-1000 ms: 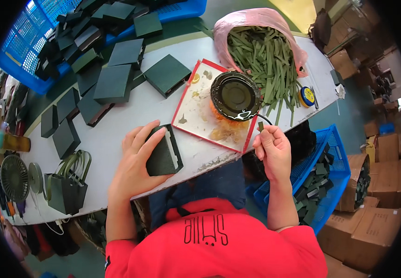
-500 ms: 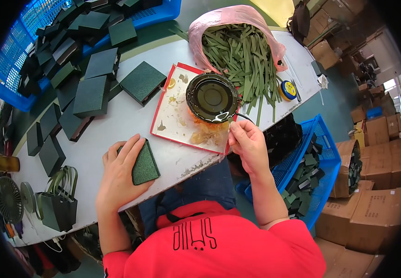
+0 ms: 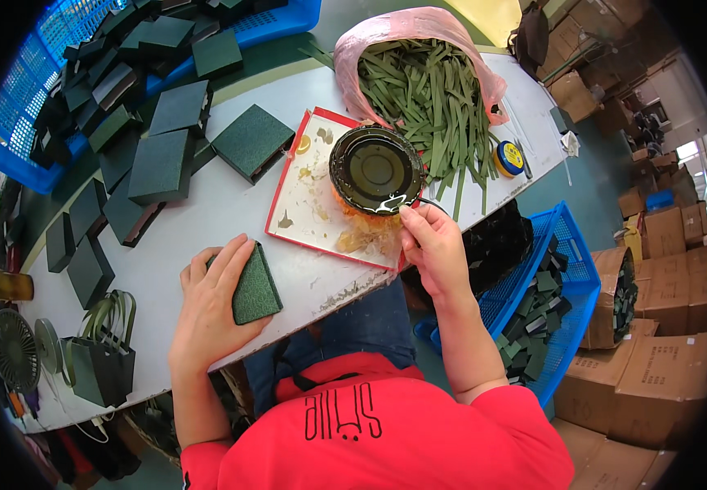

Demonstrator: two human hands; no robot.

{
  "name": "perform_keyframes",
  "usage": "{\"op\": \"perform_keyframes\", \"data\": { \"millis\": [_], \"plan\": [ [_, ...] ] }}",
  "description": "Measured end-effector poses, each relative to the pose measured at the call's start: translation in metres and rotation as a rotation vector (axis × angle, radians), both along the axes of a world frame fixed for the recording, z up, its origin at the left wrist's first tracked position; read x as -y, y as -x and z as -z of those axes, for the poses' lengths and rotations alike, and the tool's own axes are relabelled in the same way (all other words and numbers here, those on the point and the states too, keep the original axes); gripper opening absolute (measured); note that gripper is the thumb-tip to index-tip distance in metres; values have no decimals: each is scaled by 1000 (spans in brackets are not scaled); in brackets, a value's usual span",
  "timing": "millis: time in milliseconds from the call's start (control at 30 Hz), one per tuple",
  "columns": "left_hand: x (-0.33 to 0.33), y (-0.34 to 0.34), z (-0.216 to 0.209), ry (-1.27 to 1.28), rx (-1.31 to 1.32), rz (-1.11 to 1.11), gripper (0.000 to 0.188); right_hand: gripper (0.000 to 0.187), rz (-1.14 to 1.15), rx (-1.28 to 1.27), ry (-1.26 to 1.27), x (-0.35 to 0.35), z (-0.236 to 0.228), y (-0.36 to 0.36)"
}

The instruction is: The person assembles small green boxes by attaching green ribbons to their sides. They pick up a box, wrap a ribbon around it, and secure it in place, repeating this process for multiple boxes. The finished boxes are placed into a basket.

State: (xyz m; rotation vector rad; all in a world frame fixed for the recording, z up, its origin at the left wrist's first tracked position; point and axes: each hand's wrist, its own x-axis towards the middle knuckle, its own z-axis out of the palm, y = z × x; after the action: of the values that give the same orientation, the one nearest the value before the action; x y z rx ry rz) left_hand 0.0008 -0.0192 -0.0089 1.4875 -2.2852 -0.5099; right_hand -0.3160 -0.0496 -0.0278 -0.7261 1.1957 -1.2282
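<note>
My left hand [image 3: 211,298] is wrapped over a small flat dark-green box [image 3: 256,286] near the table's front edge, holding it against the white top. At the near rim of a round black pot [image 3: 375,170] of shiny dark liquid, my right hand [image 3: 435,245] pinches what looks like the end of a green ribbon strip; the fingertips mostly hide it. White glints lie on the liquid beside those fingertips. The pot stands on a red-edged white tray [image 3: 298,214] smeared with amber residue. Behind it, a pink plastic bag [image 3: 406,24] spills green ribbon strips [image 3: 443,114].
More green boxes [image 3: 162,167] lie at left, with others heaped in a blue basket [image 3: 11,159]. A small fan [image 3: 14,349] and a green bag [image 3: 100,369] stand at the left edge. A round blue-and-yellow tin [image 3: 509,158] sits right; below is another blue basket [image 3: 586,286] of green pieces.
My right hand has shifted slightly left and up along the pot's near rim, its fingertips closer to the liquid. My left hand and the green box stay in place.
</note>
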Motion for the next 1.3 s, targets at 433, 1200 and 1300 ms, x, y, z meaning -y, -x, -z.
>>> {"op": "perform_keyframes", "data": {
  "millis": [433, 1200, 1300],
  "plan": [
    [-1, 3, 2, 27, 64, -24, 94, 13, 59, 66, 97, -15, -5, 0],
    [9, 4, -2, 41, -431, 348, 99, 21, -738, -36, -159, -55, -24, -71],
    [9, 4, -4, 30, -407, 365, 97, 21, -757, -66, -177, -54, -24, -70]
  ]
}}
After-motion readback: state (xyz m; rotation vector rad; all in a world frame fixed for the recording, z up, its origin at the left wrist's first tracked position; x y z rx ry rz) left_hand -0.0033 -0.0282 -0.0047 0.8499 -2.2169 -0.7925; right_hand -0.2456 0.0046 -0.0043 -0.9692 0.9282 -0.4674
